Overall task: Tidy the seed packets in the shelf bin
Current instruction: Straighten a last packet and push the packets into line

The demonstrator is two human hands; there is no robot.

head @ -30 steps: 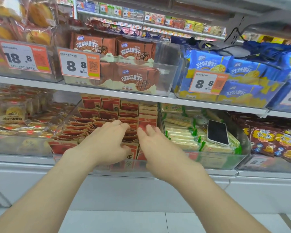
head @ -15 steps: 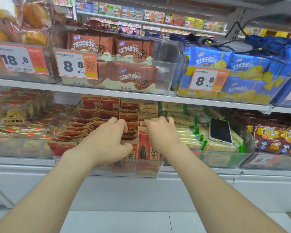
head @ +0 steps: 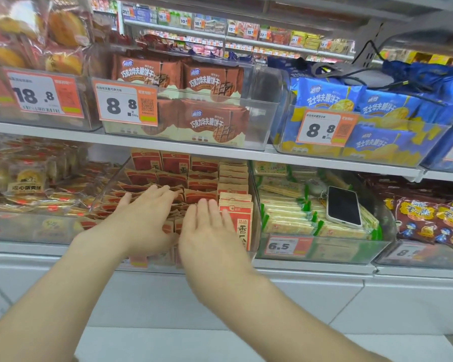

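Seed packets (head: 202, 178) sat in the clear shelf bin (head: 110, 190) on the lower shelf, middle rows leaning unevenly. Left grip (head: 141, 220) and right grip (head: 209, 231) were both open and held nothing, fingers straight over those rows, probably to press them level. A phone (head: 343, 206) lay on packets in the next bin.

The white lower shelf (head: 311, 265) carries a row of clear bins. Mid-row stands the seed-packet bin (head: 107, 194). Just right of it is a bin of green-and-cream packets (head: 351, 249), and farther right a bin of dark red bags (head: 429, 257). Just left of it sits a bin of wrapped pastries (head: 24, 228).
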